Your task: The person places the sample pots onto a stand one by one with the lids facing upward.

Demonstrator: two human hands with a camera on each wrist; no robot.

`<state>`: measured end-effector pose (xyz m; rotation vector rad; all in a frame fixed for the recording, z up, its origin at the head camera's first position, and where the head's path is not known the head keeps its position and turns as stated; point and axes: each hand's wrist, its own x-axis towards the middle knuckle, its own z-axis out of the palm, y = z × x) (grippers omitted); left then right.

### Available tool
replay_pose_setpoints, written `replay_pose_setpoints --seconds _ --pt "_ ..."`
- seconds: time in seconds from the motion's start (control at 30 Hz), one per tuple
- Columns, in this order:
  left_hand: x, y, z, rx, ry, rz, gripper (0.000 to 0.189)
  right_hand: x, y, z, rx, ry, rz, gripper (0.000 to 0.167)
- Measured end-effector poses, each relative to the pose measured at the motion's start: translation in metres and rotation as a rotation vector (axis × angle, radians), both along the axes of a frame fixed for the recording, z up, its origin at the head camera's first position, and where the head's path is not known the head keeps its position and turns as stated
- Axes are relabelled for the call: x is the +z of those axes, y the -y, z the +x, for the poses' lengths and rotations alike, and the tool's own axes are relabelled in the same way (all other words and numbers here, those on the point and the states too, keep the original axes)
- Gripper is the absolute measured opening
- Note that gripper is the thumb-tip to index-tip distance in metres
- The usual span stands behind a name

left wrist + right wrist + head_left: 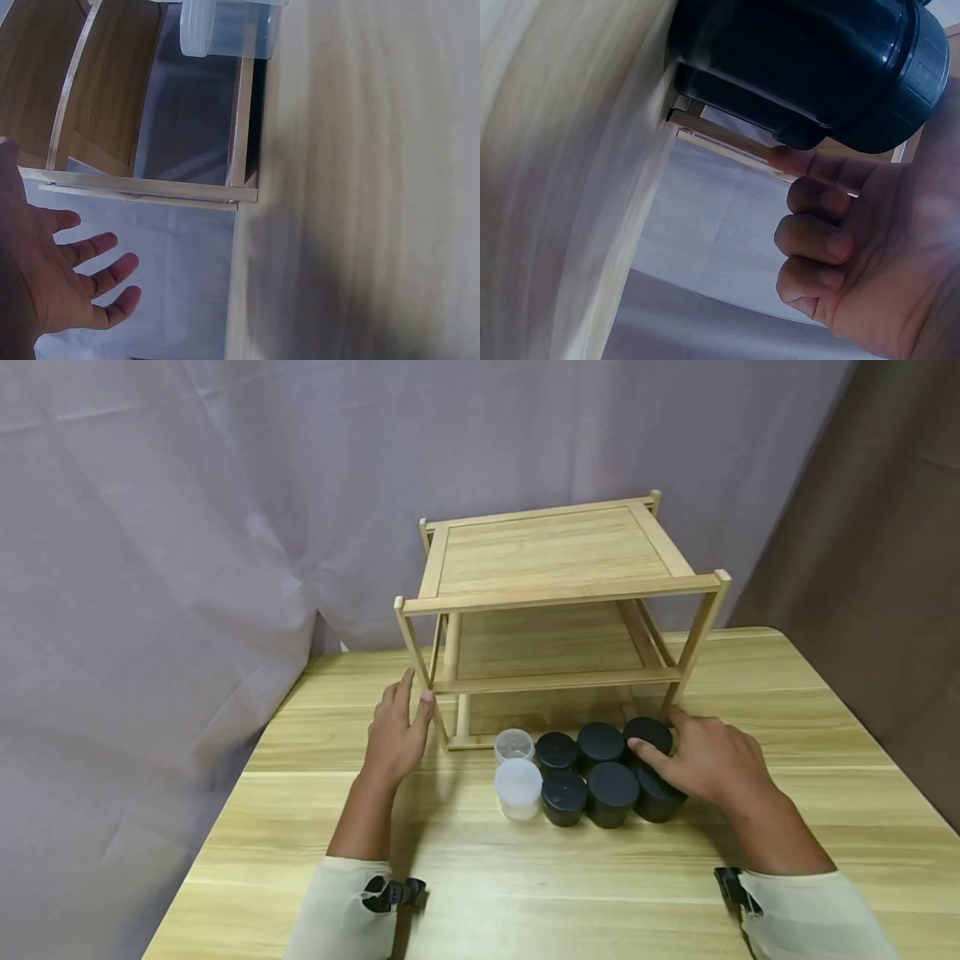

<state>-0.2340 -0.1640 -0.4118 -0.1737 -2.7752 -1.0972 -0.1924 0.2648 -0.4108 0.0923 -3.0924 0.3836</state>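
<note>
A two-tier wooden shelf [558, 593] stands on the table. My left hand [395, 731] is beside its front left leg, fingers spread, with the thumb tip right at the wood; nothing is in the palm. Two rows of lidded jars sit before the shelf. My right hand [708, 756] holds the rear right black jar [647, 732] between thumb and index finger, the thumb across its lid. In the right wrist view the other fingers [810, 240] are curled. The front right black jar [656, 800] sits under this hand, which partly hides it.
Several more black jars [612, 789] stand close together to the left. At the row's left end are a white-lidded clear jar [518, 785] and a second clear jar [513, 745] behind it. The wooden table [285, 827] backs onto a grey curtain [337, 460].
</note>
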Motion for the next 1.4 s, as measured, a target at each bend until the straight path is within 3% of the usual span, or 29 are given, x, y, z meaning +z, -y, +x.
replay_pose_setpoints --seconds 0.17,0.33,0.47,0.57,0.77,1.0,1.2,1.4 --pt "0.004 -0.003 -0.007 -0.039 -0.044 0.112 0.085 -0.002 0.0 0.001 -0.002 -0.008 0.0 0.089" --pt "0.009 -0.011 -0.017 -0.079 -0.188 0.231 0.096 -0.005 0.0 0.002 -0.001 -0.009 0.004 0.09" --pt "0.015 -0.019 -0.022 -0.059 -0.33 0.279 0.1 -0.005 0.0 0.002 -0.004 0.006 0.009 0.094" --pt "0.019 -0.024 -0.023 -0.025 -0.381 0.321 0.104 -0.005 0.001 0.002 -0.005 0.015 0.014 0.095" --pt "0.025 -0.032 -0.027 -0.011 -0.381 0.53 0.107 -0.002 0.002 0.001 -0.005 0.012 0.018 0.091" --pt "0.031 -0.039 -0.03 -0.077 -0.384 0.794 0.107 -0.004 0.006 -0.001 0.0 0.012 0.017 0.09" --pt "0.035 -0.045 -0.033 -0.098 -0.37 0.893 0.106 -0.005 0.007 -0.002 -0.001 0.009 0.007 0.088" --pt "0.037 -0.049 -0.037 -0.099 -0.346 0.933 0.107 -0.006 0.007 -0.001 -0.023 0.022 0.0 0.088"
